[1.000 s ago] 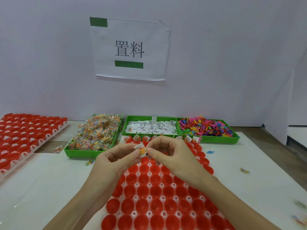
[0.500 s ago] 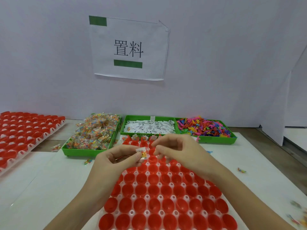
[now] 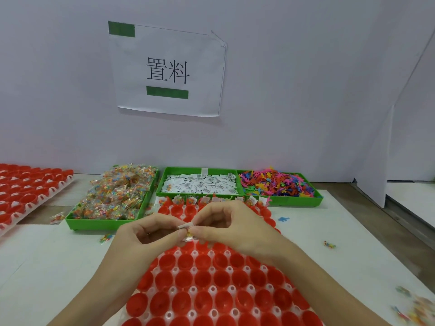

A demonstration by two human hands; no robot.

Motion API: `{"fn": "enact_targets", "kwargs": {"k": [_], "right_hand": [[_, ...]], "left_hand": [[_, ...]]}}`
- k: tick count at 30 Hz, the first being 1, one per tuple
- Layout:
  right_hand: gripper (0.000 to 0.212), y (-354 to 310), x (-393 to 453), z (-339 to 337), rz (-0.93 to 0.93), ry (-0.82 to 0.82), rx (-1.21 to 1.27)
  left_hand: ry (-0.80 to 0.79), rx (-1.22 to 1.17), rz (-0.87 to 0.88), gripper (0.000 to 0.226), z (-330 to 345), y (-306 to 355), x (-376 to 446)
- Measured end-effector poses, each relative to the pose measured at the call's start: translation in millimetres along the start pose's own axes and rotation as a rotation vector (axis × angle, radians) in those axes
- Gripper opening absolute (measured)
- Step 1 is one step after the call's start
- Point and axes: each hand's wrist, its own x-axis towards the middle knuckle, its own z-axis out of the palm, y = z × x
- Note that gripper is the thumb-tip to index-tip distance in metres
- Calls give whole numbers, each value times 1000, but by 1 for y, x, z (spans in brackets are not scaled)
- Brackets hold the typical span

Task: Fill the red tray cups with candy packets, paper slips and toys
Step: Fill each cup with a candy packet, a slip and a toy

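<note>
Two hands: the left hand point(image 3: 150, 234) and the right hand point(image 3: 235, 225) meet in the middle of the frame, above the far half of the red tray point(image 3: 219, 281). I judge the step in hand is to gather one set of items and drop it into a cup.
Red tray: it fills the lower middle of the frame. Only the row farthest from the camera already holds items; all the nearer cups that show look empty, so most of the task remains.
Green bins: three stand in a row behind the tray. The candy packets point(image 3: 115, 196) are at middle left, the paper slips point(image 3: 200, 184) in the centre, the toys point(image 3: 275, 183) at middle right.
Second tray: another red tray point(image 3: 28, 191) lies at the left edge and is not in use.
Grip: both hands are closed around a small bundle point(image 3: 187, 231); thumbs and forefingers pinch it from both sides. It shows a white paper edge on top and a clear packet with coloured candy below. Whether a toy is inside, I cannot tell.
Advice: keep the pinch tight so the pieces stay together, bring the bundle low over the next empty cup, and release only when it is inside the rim.
Strays: some small pieces lie loose on the white table point(image 3: 35, 267), at right and at left.
</note>
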Motion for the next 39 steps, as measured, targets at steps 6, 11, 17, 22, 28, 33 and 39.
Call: {"fn": "enact_targets", "kwargs": {"k": [6, 11, 17, 22, 28, 33, 39], "right_hand": [[14, 22, 11, -89, 47, 370, -70], [19, 90, 25, -165, 308, 692, -394], [27, 119, 33, -197, 451, 591, -813], [49, 116, 51, -196, 571, 523, -919], [21, 122, 58, -191, 568, 609, -922], [19, 122, 57, -190, 535, 663, -839], [10, 107, 36, -177, 289, 742, -373]], "left_hand": [[34, 5, 7, 29, -3, 0, 2], [47, 15, -4, 29, -3, -2, 3], [43, 32, 3, 28, -3, -1, 2], [50, 49, -16, 29, -3, -2, 3], [45, 49, -17, 28, -3, -1, 2], [50, 45, -7, 30, -4, 0, 3], [58, 48, -3, 30, -5, 0, 3]]}}
